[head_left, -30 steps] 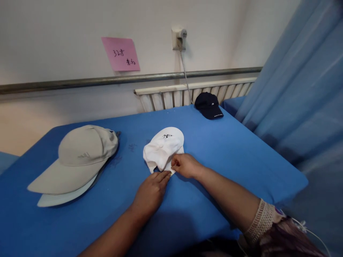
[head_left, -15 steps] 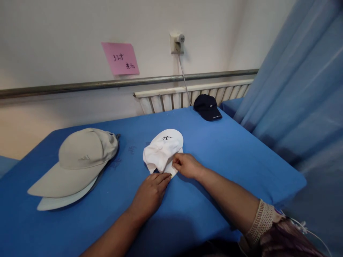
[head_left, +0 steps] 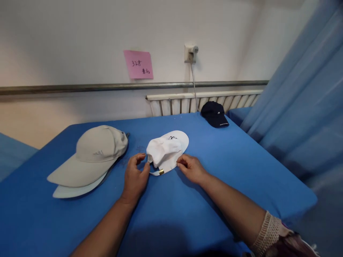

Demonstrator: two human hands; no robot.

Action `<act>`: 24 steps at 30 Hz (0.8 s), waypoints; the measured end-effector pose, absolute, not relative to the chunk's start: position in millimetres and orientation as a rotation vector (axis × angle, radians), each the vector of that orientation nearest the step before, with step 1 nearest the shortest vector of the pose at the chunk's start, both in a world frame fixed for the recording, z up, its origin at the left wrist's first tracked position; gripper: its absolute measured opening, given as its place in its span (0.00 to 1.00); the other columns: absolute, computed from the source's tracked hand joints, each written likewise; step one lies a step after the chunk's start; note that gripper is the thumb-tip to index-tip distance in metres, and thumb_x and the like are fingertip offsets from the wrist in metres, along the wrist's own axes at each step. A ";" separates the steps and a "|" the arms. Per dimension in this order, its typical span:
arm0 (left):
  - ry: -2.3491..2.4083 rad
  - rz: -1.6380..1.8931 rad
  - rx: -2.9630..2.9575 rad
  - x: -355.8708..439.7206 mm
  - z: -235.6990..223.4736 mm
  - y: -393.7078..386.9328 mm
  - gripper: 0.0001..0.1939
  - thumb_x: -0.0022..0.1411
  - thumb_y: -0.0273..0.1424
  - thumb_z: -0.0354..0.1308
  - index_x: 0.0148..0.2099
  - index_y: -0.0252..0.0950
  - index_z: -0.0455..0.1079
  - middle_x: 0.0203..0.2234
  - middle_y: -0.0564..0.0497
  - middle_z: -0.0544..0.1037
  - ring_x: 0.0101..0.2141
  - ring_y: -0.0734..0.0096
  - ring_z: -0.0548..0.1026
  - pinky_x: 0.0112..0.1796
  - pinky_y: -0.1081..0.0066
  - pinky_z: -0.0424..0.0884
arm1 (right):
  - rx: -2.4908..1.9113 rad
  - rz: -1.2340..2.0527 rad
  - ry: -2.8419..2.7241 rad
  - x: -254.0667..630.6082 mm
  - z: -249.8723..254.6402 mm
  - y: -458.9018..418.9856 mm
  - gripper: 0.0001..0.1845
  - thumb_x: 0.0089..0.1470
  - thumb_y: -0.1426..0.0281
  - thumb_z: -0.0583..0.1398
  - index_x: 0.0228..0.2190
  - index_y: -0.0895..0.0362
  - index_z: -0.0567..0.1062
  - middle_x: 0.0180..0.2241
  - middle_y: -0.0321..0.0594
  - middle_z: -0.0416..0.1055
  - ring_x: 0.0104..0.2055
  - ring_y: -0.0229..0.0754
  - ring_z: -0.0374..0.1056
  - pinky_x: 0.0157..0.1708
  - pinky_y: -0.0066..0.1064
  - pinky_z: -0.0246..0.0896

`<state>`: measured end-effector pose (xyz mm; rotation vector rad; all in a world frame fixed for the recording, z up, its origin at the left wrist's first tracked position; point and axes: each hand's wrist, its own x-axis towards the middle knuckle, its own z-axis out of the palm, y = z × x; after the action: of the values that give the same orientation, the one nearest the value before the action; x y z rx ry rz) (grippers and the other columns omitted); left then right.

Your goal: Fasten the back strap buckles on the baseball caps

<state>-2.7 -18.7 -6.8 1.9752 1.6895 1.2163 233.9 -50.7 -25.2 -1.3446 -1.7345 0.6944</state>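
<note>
A white cap [head_left: 166, 150] with dark embroidery lies crumpled in the middle of the blue table [head_left: 187, 200], its back strap and brass buckle toward me. My left hand [head_left: 135, 176] pinches the cap's rear edge on the left between thumb and fingers. On the other side, my right hand [head_left: 190, 167] pinches the rear edge at the right. Both hands rest on the table surface.
Two stacked beige caps [head_left: 92, 159] lie at the left of the table. A dark navy cap [head_left: 215, 113] sits at the far right corner by a radiator [head_left: 203, 101]. A blue curtain [head_left: 302, 92] hangs on the right. A pink note [head_left: 138, 64] sticks to the wall.
My left hand moved from the strap's near end up to the cap's left rear edge. The cap has been pulled flatter and wider. My view shifted left.
</note>
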 end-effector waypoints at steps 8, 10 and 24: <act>1.715 0.795 2.052 1.0 -13.9 -1.6 0.16 0.56 0.33 0.57 0.48 0.36 0.70 0.41 0.45 0.80 0.41 0.57 0.77 0.43 0.62 0.71 | -1.289 0.737 -1.717 222.3 -28.8 -53.0 0.04 0.57 0.69 0.59 0.33 0.55 0.74 0.32 0.37 0.74 0.34 0.38 0.68 0.36 0.28 0.62; 1.740 0.838 1.947 1.6 -9.2 -2.7 0.11 0.58 0.35 0.55 0.41 0.37 0.71 0.34 0.48 0.80 0.35 0.61 0.78 0.37 0.66 0.71 | -1.282 0.755 -1.682 217.1 -27.3 -54.9 0.05 0.57 0.67 0.60 0.33 0.56 0.75 0.32 0.37 0.74 0.33 0.38 0.68 0.36 0.28 0.62; 1.322 1.093 2.171 24.7 1.5 -53.1 0.01 0.60 0.28 0.52 0.35 0.38 0.64 0.33 0.52 0.75 0.34 0.68 0.74 0.39 0.68 0.69 | -1.381 0.657 -1.319 211.6 -25.6 -56.6 0.19 0.56 0.58 0.57 0.20 0.54 0.62 0.18 0.29 0.58 0.22 0.34 0.54 0.23 0.26 0.51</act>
<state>24.7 -53.1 1.5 2.1711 1.3220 1.0930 211.6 -56.6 -25.6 -1.3814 -1.3190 0.6569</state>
